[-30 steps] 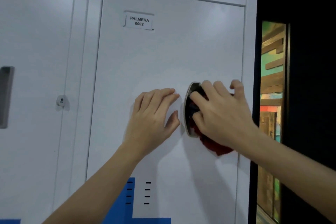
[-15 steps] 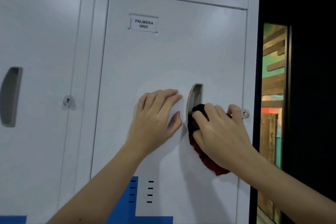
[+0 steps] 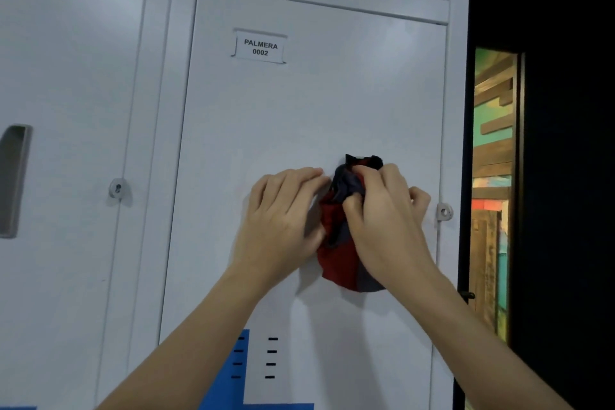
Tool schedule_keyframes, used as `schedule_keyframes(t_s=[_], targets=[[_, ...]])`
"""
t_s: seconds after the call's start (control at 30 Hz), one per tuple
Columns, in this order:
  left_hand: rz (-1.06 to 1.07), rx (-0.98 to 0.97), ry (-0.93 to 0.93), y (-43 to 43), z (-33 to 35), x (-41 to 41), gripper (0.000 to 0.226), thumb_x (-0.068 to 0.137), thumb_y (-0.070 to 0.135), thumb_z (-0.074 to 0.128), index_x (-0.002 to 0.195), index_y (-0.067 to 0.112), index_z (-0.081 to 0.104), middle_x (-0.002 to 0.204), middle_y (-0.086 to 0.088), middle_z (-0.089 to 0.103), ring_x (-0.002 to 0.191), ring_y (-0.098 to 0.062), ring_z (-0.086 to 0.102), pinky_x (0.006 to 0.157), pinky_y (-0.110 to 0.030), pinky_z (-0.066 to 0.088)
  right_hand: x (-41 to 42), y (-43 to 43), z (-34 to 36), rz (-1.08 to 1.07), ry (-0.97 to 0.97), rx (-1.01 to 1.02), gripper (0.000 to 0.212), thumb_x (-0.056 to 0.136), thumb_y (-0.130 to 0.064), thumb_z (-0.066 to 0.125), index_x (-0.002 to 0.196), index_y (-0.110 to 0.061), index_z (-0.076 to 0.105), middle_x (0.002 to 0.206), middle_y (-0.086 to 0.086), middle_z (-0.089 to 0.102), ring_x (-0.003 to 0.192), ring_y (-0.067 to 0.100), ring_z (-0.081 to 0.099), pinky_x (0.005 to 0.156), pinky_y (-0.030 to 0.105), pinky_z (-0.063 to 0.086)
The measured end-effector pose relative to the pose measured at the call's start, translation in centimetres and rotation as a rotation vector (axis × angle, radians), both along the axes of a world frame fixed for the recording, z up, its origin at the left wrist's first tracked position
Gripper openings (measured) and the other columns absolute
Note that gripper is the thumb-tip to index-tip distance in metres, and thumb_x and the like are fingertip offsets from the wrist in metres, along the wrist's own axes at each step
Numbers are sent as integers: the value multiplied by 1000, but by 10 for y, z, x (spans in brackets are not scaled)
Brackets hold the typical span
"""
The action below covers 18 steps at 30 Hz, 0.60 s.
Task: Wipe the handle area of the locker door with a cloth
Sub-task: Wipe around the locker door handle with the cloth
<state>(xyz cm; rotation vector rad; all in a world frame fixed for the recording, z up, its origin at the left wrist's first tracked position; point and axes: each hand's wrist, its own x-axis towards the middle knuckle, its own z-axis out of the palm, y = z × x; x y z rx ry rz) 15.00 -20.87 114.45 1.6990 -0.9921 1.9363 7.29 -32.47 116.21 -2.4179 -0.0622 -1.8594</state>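
The cloth [image 3: 339, 256] is hanging vertically over the locker door [image 3: 299, 116] handle area, the right hand [image 3: 387, 226] clamping it in curled fingers, the left hand [image 3: 283, 220] pressing flat alongside.

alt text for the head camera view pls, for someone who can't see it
A right hand grips a bunched red and dark cloth against a white locker door, covering the handle, while the left hand lies flat on the door beside it. A label above reads PALMERA 0002.
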Motion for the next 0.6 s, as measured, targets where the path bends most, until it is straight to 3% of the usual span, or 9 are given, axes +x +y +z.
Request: schedule_keyframes(t_s=[0.13, 0.3, 0.47, 0.6], targets=[[-9, -7, -9, -1, 1, 0, 40, 76, 20, 49, 110, 5, 65, 112, -6, 64, 106, -17, 48, 92, -31, 34, 5, 6, -8, 26, -13, 75, 40, 92, -15, 33, 130, -14, 48, 99, -3, 32, 95, 15, 37, 81, 24, 10], [16, -12, -33, -1, 0, 2, 34, 81, 23, 55, 110, 6, 65, 113, -6, 63, 106, -17, 48, 92, -31, 34, 4, 2, -26, 34, -13, 11, 47, 83, -21, 21, 112, -17, 58, 88, -5, 35, 83, 10, 32, 73, 27, 13], [-9, -19, -31, -2, 0, 0, 37, 77, 20, 53, 110, 5, 63, 111, -6, 63, 105, -17, 49, 91, -31, 34, 12, 5, -3, -19, -46, 73, 31, 89, -6, 33, 112, -13, 53, 96, -1, 33, 88, 14, 33, 77, 25, 8], [2, -17, -34, -1, 2, 0, 38, 76, 21, 51, 107, 6, 65, 110, -6, 64, 105, -17, 48, 92, -31, 34, 19, 11, -22, -76, -161, 79, 38, 78, -5, 38, 108, -9, 60, 86, 5, 46, 75, 21, 47, 71, 27, 9]])
